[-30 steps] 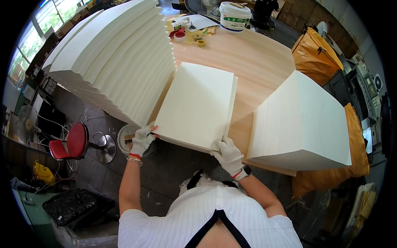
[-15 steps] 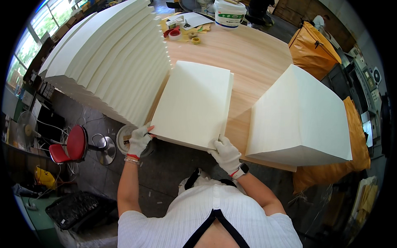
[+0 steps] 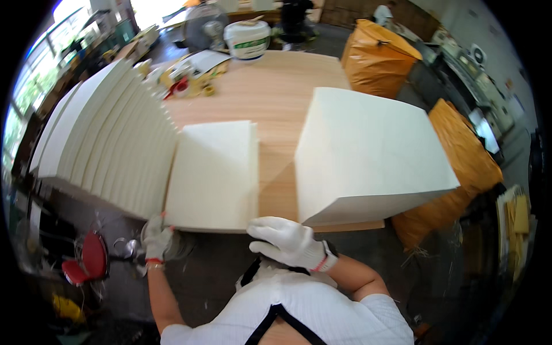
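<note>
A low stack of cream paper sheets lies on the wooden table between two taller stacks. My left hand, in a white glove with bare fingertips showing, is at this stack's near left corner, finger and thumb closed about the corner; motion blurs it a little. By the near right corner is my right hand, also gloved, with fingers stretched and slightly apart, holding nothing. To the left rises a tall stack of sheets in stepped, fanned layers. On the right stands another tall, smooth-sided paper stack.
On the table toward the back are a white bucket, tape rolls and loose papers. Orange sacks stand beyond the right side. A red stool is at lower left. Another person is far back.
The view has swung, so the stacks sit further left and lower. My right hand has let go of the middle stack's near right corner and straightened its fingers. My left hand stays at its corner.
</note>
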